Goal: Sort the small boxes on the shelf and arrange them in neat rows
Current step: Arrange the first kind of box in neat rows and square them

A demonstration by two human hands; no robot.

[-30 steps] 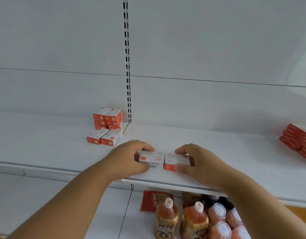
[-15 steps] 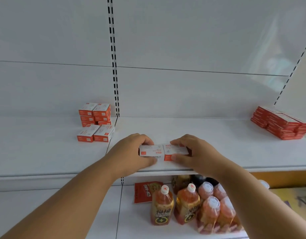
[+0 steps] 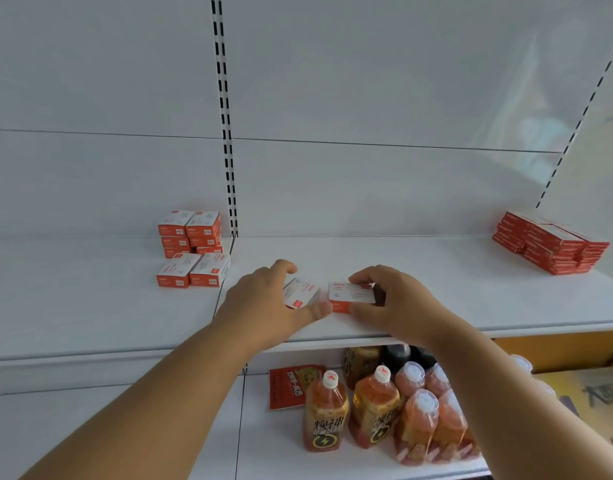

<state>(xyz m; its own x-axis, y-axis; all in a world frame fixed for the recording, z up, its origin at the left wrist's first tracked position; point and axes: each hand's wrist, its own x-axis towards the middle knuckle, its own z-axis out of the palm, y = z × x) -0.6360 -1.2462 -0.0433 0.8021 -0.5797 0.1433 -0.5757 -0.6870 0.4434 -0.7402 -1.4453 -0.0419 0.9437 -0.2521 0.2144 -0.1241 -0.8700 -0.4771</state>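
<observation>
Since half a second ago, our left hand [image 3: 263, 303] has tilted its small box [image 3: 300, 294] away from the box [image 3: 350, 295] pinched by our right hand [image 3: 398, 303], near the shelf [image 3: 471, 299] front edge. We square both edges before releasing.

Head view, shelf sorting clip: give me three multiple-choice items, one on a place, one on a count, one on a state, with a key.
1. Where is the red stack of flat boxes?
A. far right of the shelf
B. lower shelf
C. left of the upright

2. How many boxes do the hands hold in all?
A. one
B. two
C. four

3. The box in the left hand is:
A. flat
B. tilted
C. crushed

Key: 1 A, it sits at the right end. 2 B, the left box and the right box, the second in the right hand. 3 B, one edge is raised.
</observation>
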